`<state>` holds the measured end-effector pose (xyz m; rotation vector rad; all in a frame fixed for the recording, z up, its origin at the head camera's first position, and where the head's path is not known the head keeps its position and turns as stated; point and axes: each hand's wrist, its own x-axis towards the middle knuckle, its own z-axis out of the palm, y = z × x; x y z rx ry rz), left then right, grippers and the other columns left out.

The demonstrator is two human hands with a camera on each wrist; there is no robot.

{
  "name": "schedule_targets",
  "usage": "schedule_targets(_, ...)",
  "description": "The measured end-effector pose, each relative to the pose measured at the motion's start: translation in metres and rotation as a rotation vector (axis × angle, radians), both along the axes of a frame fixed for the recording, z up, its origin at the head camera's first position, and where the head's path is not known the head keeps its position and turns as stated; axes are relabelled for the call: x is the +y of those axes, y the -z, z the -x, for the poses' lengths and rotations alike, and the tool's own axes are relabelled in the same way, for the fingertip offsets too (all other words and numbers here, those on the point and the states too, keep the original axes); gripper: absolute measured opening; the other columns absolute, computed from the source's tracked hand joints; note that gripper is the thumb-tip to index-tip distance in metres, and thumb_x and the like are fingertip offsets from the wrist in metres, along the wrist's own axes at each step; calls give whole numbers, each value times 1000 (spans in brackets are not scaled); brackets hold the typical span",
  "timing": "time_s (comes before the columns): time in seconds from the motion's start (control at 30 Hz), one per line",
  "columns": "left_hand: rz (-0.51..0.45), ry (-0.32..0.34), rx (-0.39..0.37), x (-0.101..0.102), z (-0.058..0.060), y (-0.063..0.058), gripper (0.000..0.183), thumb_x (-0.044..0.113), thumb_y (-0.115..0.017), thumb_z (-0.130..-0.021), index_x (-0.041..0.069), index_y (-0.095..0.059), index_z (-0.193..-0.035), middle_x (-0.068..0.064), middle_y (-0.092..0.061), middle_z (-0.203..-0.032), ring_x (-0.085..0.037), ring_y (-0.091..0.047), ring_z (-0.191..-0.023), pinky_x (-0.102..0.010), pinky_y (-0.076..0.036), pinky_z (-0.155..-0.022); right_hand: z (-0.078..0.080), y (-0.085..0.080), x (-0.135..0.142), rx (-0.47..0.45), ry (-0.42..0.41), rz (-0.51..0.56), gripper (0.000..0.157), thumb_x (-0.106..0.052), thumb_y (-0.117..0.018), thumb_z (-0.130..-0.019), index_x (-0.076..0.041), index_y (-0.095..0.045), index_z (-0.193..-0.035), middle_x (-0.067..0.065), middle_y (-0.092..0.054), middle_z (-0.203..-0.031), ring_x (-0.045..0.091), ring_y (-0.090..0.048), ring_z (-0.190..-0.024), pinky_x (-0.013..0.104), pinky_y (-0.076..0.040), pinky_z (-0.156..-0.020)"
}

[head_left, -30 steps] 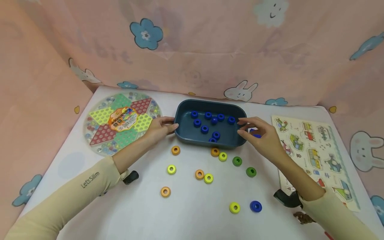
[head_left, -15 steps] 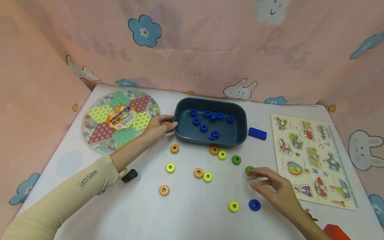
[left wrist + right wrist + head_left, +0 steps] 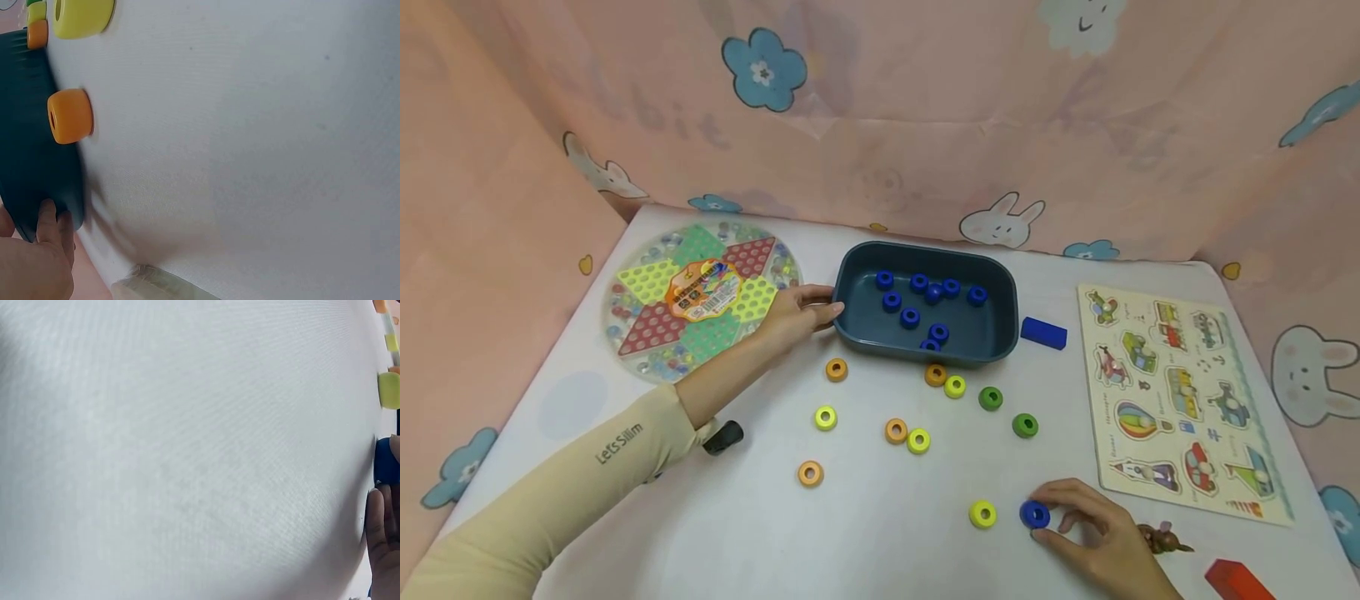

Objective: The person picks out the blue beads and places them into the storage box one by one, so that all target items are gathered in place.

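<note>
My left hand (image 3: 801,312) grips the left end of a dark teal tray (image 3: 880,340), thumb by the rim and fingers along its side. Several blue ring beads (image 3: 910,317) and a small blue ball (image 3: 933,292) lie inside the tray. At the front right, my right hand (image 3: 1101,533) pinches another blue ring bead (image 3: 1035,515) between thumb and forefinger, low over the white table. In the right wrist view, fingers close on that blue bead (image 3: 386,464) at the right edge. The left wrist view has my left fingers (image 3: 47,228) against the tray's end.
Orange, yellow (image 3: 982,514) and green ring beads (image 3: 1026,426) are scattered before the tray. A blue block (image 3: 1043,333) lies right of it, near a picture puzzle board (image 3: 1187,400). A round marble game board (image 3: 700,300) is at left. A red block (image 3: 1238,579) sits front right.
My right hand has left the tray's right end and come down to the front right, where it now pinches the blue ring bead. The left hand stays on the tray.
</note>
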<state>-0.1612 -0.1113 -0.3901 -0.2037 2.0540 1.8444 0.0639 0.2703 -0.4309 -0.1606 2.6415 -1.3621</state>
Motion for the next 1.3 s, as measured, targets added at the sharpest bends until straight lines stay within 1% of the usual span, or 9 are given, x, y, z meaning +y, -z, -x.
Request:
schedule_targets(0.17,-31,-11,-7,1,-1,2,42,7,-60,-90,-4,-47,-129,-18,-53,-120,-26,-56,-107,-27,-50,-84,7,-6,1,46,-21,7,36,-10,-81,-69,-16,-67,-102,-3,-61,-102,9,-55,-77,21,-49,-59)
schedule_targets(0.33,-32,-13,-7,0,-1,1,42,7,-59,-91,-4,-47,-129,-18,-53,-120,-27,-56,-108,-27,-50,-84,34,-23,-2,96,-27,46,32,-9,-79,-72,-12,-67,-101,-1,-61,-102,9,-57,-88,22,-51,-63)
schedule_targets(0.53,-32,-7,-10,0,-1,1,41,7,-59,-91,-4,-48,-129,-19,-53,-120,-27,-55,-108,-28,-50,-85,93,-58,-14,234,-122,121,32,3,-74,-75,-4,-65,-105,6,-60,-106,13,-56,-94,19,-50,-68)
schedule_targets(0.63,-29,-5,-13,1,-1,3,42,7,-59,-91,-4,-47,-129,-19,-53,-121,-27,-55,-108,-28,-50,-85,126,-71,-26,271,-137,174,31,7,-72,-76,2,-64,-105,12,-60,-105,15,-55,-93,17,-50,-70)
schedule_targets(0.7,-26,-1,-15,1,-1,3,43,7,-59,-91,-4,-46,-130,-19,-53,-121,-27,-55,-108,-29,-49,-86,145,-79,-36,269,-121,163,30,6,-70,-77,5,-63,-106,15,-59,-104,19,-55,-92,17,-50,-70)
schedule_targets(0.87,-21,2,-14,4,0,1,43,8,-59,-91,-4,-47,-130,-19,-53,-121,-29,-55,-109,-30,-49,-86,198,-77,-56,250,-90,98,30,-7,-72,-80,-1,-65,-109,11,-61,-105,26,-54,-92,17,-48,-68)
schedule_targets(1.0,-29,-2,-12,6,1,1,42,7,-60,-90,-5,-47,-129,-19,-53,-121,-29,-55,-108,-29,-50,-86,231,-78,-72,250,-73,64,33,-16,-75,-79,-5,-66,-109,8,-62,-105,23,-56,-95,21,-49,-69)
schedule_targets(1.13,-24,2,-22,8,2,3,42,7,-60,-90,-4,-48,-129,-18,-54,-120,-27,-56,-107,-27,-50,-84,246,-80,-82,238,-66,50,35,-19,-76,-78,-7,-66,-110,6,-62,-107,20,-56,-96,25,-50,-70)
schedule_targets(1.3,-21,5,-21,8,1,2,41,8,-60,-90,-3,-48,-128,-17,-54,-120,-27,-56,-107,-28,-50,-85,248,-80,-84,244,-74,42,36,-18,-75,-79,-5,-65,-111,6,-61,-110,21,-56,-98,31,-49,-74)
